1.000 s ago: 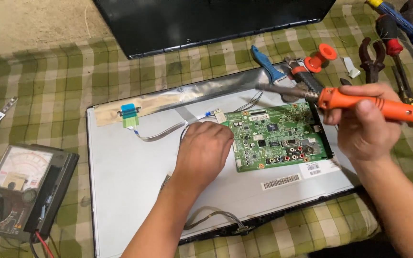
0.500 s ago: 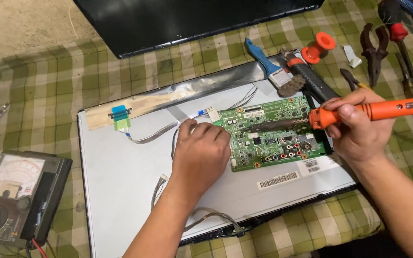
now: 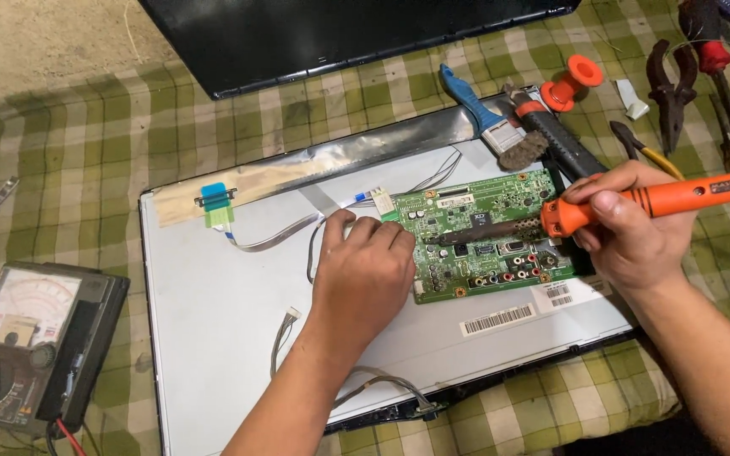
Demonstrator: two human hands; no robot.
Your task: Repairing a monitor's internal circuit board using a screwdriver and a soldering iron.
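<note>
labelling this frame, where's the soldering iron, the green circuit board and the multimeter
soldering iron (image 3: 678, 197), head view, on its orange handle
green circuit board (image 3: 500, 198), head view, on its upper middle
multimeter (image 3: 23, 308), head view, on its dial face

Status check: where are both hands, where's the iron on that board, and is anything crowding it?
Left hand flat on green circuit board's left edge. Right hand grips orange soldering iron, tip over mid-board. Brush and pliers lie beyond, clear of it.
</note>
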